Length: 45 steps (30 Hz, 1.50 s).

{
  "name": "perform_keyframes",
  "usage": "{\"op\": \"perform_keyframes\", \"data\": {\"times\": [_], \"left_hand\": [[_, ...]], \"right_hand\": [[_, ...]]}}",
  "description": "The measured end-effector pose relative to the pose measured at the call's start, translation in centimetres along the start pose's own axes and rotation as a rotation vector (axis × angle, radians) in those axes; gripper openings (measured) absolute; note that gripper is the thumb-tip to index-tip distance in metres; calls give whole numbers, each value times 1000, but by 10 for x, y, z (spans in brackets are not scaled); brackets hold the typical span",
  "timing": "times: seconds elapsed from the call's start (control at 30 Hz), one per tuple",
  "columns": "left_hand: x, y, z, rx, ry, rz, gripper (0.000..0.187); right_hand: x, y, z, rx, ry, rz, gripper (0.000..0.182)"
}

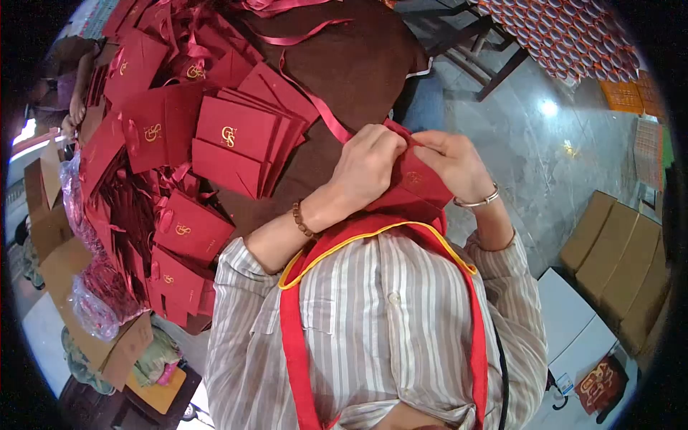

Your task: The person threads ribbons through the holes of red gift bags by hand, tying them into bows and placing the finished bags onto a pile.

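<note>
Both hands are at a red paper bag (423, 179) with a gold emblem, close in front of the chest. My left hand (367, 163), with a beaded bracelet, is closed at the bag's upper left edge, and its fingertips are partly hidden. A pink ribbon (326, 115) runs from the cloth to this hand. On the other side my right hand (457, 163), with a silver bangle, pinches the bag's top edge between thumb and fingers. A stack of red bags (236, 136) lies to the left on the brown cloth (344, 61).
More red bags (147, 125) are heaped at the far left. Another person's hand (75, 111) shows at the left edge. Cardboard boxes (616, 251) stand at right on the floor. A table with rows of small round items (559, 32) is at upper right.
</note>
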<state>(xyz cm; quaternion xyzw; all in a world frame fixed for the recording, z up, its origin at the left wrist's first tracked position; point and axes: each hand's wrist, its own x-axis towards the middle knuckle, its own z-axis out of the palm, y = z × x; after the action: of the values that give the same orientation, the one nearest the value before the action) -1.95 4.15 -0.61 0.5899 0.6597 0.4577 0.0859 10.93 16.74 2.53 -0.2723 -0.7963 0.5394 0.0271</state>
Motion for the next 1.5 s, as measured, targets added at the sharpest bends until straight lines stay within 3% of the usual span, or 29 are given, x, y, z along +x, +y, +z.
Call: {"op": "perform_keyframes", "data": {"times": [0.1,0.17,0.23,0.47,1.0,1.07,1.2,1.27,1.4,1.5], "left_hand": [[1,5,-8,-102,11,-92,5],[2,8,-13,-300,37,-402,5],[1,8,-16,-297,36,-410,5],[0,9,-6,-45,84,-46,9],[1,14,0,144,-26,4,8],[3,17,0,325,-64,125,10],[5,21,0,385,-79,194,11],[1,21,0,345,-112,195,19],[-4,15,6,299,-62,221,19],[-6,12,9,236,0,222,19]], "right_hand": [[-2,-4,-3,69,-29,43,25],[-2,-5,-6,39,-52,79,26],[-2,3,-5,88,-70,97,24],[-2,2,-2,151,-74,60,26],[-10,-14,3,-78,54,-46,24],[-12,-18,3,-59,66,-3,24],[-12,-12,1,-50,80,-26,23],[-13,-8,0,8,58,-12,23],[-11,9,-3,188,-22,28,24],[-11,5,-8,405,-115,168,25]]}}
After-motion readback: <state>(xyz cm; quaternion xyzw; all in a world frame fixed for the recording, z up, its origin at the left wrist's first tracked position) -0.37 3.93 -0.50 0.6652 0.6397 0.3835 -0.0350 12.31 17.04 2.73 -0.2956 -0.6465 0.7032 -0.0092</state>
